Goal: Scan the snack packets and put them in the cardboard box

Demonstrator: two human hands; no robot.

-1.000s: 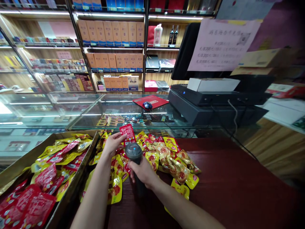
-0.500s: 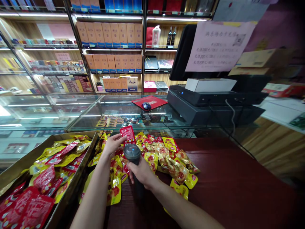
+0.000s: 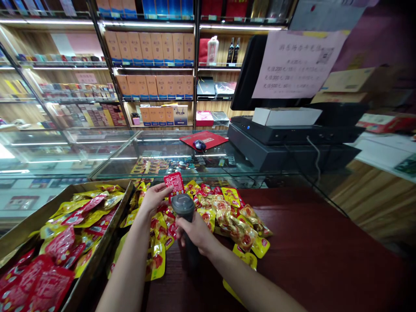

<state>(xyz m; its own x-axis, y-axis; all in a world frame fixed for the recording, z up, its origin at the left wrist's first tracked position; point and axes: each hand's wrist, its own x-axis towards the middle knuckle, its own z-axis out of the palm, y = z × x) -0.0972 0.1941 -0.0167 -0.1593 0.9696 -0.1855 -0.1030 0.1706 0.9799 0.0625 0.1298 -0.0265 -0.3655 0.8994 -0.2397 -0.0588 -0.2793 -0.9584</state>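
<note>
Pinched in my left hand [image 3: 156, 197] is a small red snack packet [image 3: 174, 183], held upright with its printed side towards me. My right hand [image 3: 196, 234] is wrapped round the handle of a dark grey barcode scanner [image 3: 183, 204], whose head sits just in front of the packet's lower edge and hides part of it. Under and around both hands lies a loose heap of yellow and red snack packets [image 3: 224, 212] on the dark red table [image 3: 292, 251]. To the left, a cardboard box [image 3: 121, 208] holds more red and yellow packets [image 3: 61, 240].
Beyond the heap stands a glass display counter [image 3: 156, 149] with a computer mouse [image 3: 199, 144] on a red mat [image 3: 214, 139]. A monitor [image 3: 248, 73] and a black cash drawer [image 3: 247, 143] stand at the right, with cables hanging down. Stocked shelves [image 3: 149, 67] line the back.
The scanner in my right hand has shifted slightly right and up, and the blue light on its head no longer shows. My left hand keeps the packet in nearly the same place.
</note>
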